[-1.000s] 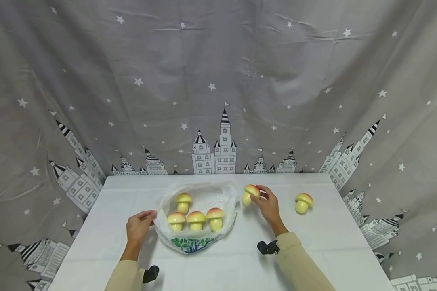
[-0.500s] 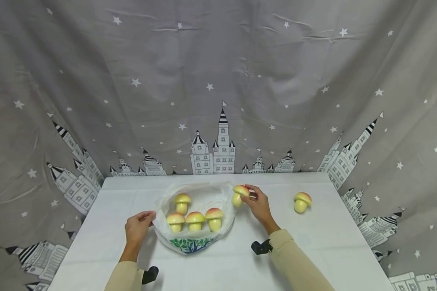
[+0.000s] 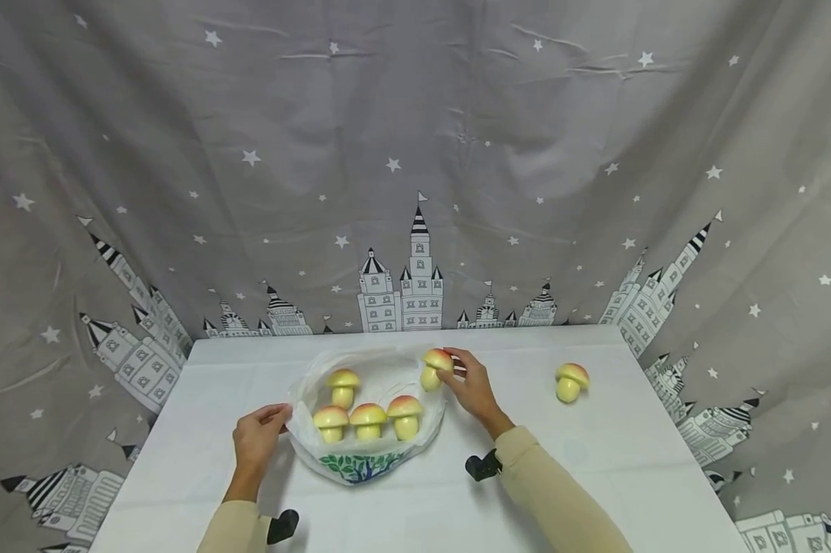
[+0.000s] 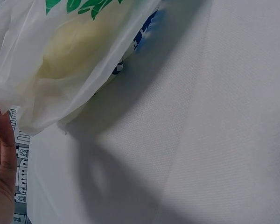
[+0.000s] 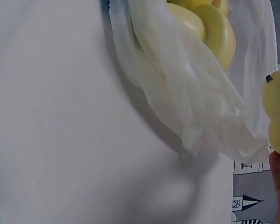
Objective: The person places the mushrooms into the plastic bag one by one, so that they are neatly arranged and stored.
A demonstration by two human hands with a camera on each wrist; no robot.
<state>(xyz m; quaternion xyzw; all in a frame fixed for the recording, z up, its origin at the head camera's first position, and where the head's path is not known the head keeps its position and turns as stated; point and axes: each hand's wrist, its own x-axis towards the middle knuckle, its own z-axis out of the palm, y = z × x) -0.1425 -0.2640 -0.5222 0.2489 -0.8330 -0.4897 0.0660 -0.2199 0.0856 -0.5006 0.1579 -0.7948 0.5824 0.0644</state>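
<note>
A white plastic bag (image 3: 301,449) with a green and blue tree print lies with its mouth spread wide. Several yellow toy mushrooms (image 3: 369,421) with reddish caps sit inside it. At the bag's left rim, my left hand (image 3: 258,439) pinches the plastic; the left wrist view catches only part of this hand (image 4: 2,163). My right hand (image 3: 472,388) holds another toy mushroom (image 3: 432,370) by its cap, over the bag's right rim. The right wrist view shows this held mushroom (image 5: 279,100) at its edge, beside the bag (image 5: 177,88).
One more toy mushroom (image 3: 571,382) lies on the white table (image 3: 595,461), to the right of my right hand. Behind the table hangs a grey curtain (image 3: 305,153) printed with castles and stars. Black wrist cameras (image 3: 483,465) stick out from both sleeves.
My right hand has moved left with the toy mushroom, from beside the bag to over its right rim. My left hand keeps its hold on the bag. The head view has shifted slightly.
</note>
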